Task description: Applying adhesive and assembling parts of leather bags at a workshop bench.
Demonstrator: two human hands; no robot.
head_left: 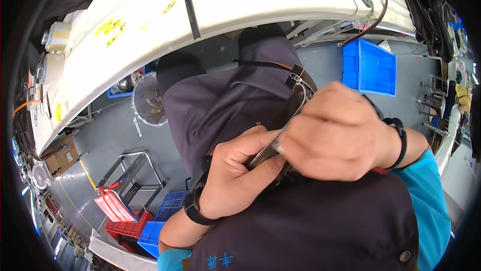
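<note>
A metal-toothed zipper (302, 101) with dark edging runs between my hands above my lap. My left hand (238, 173) is closed on the zipper's lower stretch, thumb and fingers pinching it from both sides. Over its middle, my right hand (338, 130) is curled with the fingertips close to the left thumb; they are slightly blurred, and what they pinch is hidden. The zipper's slider (295, 77) sits at its far end, beside a thin dark strap (268, 64) with a brown edge. Most of the dark piece joined to the zipper lies hidden under my hands.
The white table (145, 30) curves across in front, with a black-handled tool (190, 13) jutting over its edge. A blue bin (370, 68) stands on the floor at right. At left are a round clear bin (149, 101), a metal-framed stand (135, 175) and a red crate (128, 231).
</note>
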